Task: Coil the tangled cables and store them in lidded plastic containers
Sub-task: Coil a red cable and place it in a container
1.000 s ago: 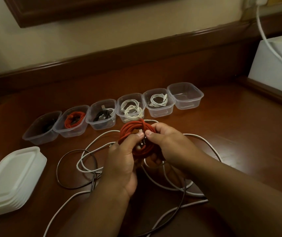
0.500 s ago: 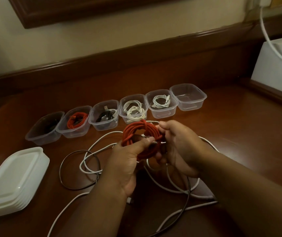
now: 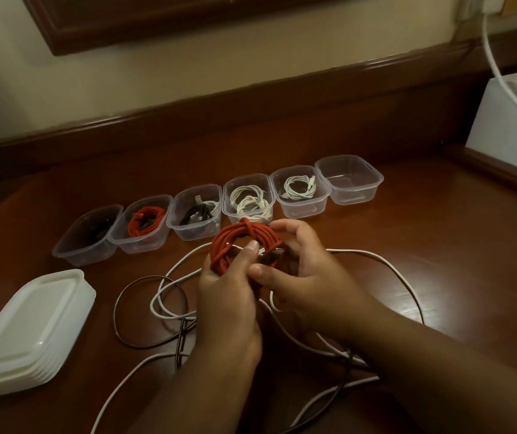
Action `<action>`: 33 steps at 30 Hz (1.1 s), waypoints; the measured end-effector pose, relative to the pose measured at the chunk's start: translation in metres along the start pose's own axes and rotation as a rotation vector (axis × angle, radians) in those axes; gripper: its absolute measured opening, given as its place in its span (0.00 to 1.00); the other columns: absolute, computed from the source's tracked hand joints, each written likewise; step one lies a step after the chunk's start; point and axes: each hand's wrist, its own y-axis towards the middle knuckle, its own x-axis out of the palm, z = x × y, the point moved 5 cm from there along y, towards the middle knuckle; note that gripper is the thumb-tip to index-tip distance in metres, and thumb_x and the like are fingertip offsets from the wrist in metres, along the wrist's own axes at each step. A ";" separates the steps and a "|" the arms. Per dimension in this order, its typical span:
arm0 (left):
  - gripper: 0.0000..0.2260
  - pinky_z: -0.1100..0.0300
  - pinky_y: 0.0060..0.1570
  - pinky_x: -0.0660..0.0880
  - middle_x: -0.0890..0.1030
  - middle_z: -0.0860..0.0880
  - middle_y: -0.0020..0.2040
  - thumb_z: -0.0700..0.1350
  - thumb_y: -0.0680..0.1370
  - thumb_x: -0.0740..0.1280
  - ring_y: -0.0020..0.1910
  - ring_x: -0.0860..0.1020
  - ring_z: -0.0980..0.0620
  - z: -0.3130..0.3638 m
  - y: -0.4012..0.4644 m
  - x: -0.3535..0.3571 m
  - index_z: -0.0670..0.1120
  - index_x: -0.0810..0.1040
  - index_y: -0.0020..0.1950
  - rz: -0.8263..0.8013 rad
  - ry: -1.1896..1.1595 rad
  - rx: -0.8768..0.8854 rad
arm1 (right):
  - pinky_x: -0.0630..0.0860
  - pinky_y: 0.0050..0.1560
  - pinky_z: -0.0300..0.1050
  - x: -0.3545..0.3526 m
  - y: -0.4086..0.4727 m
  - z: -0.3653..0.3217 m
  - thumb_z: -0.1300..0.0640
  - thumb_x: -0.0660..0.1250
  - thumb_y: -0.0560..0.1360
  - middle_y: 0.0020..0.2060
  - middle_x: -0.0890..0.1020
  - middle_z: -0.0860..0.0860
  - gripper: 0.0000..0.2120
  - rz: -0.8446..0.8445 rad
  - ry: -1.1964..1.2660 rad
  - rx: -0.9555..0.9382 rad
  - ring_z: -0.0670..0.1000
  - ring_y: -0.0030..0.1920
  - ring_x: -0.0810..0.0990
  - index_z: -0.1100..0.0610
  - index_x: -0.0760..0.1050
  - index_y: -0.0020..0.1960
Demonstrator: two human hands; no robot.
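A coiled red cable [image 3: 235, 242] is held above the wooden table between both hands. My left hand [image 3: 226, 296] grips its lower left side, thumb laid across the coil. My right hand [image 3: 307, 270] holds the coil's right side, fingers curled round it. Behind the coil stands a row of several clear plastic containers: a dark-cabled one [image 3: 86, 236], one with a red coil [image 3: 144, 227], one with a black cable [image 3: 196, 214], two with white cables [image 3: 248, 202] [image 3: 301, 189], and an empty one [image 3: 349, 178] at the right end. Loose white cable [image 3: 385, 264] and dark cable [image 3: 132, 311] lie tangled under my hands.
A stack of white lids [image 3: 25, 333] sits at the front left. A white box [image 3: 514, 117] with a white cord [image 3: 498, 67] running over it stands at the far right. A wooden ledge and wall close the back of the table.
The red coil has been turned slightly in my hands. My right hand's fingers have shifted from the coil's top to its right side, and my left thumb now lies across the coil.
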 end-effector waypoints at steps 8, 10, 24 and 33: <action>0.19 0.45 0.51 0.80 0.85 0.43 0.52 0.47 0.69 0.74 0.52 0.84 0.43 0.002 -0.004 0.006 0.51 0.78 0.59 -0.113 -0.089 0.021 | 0.76 0.38 0.38 -0.016 0.005 -0.007 0.59 0.67 0.79 0.43 0.79 0.50 0.11 0.104 -0.126 0.005 0.40 0.38 0.79 0.46 0.66 0.52; 0.25 0.43 0.56 0.79 0.83 0.45 0.57 0.52 0.66 0.77 0.58 0.81 0.42 0.013 0.003 -0.001 0.54 0.76 0.61 -0.084 -0.012 0.142 | 0.81 0.45 0.51 -0.024 0.009 -0.002 0.58 0.68 0.79 0.46 0.81 0.54 0.11 0.072 -0.204 0.093 0.50 0.44 0.82 0.46 0.67 0.52; 0.10 0.65 0.44 0.78 0.82 0.59 0.44 0.42 0.73 0.73 0.45 0.80 0.63 0.021 0.020 0.002 0.57 0.81 0.48 -0.616 1.200 0.591 | 0.75 0.35 0.37 -0.031 0.013 0.001 0.56 0.74 0.73 0.41 0.79 0.45 0.08 -0.202 -0.761 0.138 0.43 0.40 0.79 0.47 0.75 0.45; 0.05 0.59 0.40 0.79 0.81 0.56 0.43 0.48 0.73 0.71 0.42 0.80 0.59 0.012 0.036 -0.007 0.57 0.80 0.46 -0.489 1.303 0.345 | 0.78 0.44 0.41 -0.024 0.019 0.010 0.56 0.72 0.75 0.46 0.77 0.44 0.04 -0.039 -0.808 0.004 0.45 0.46 0.77 0.52 0.79 0.49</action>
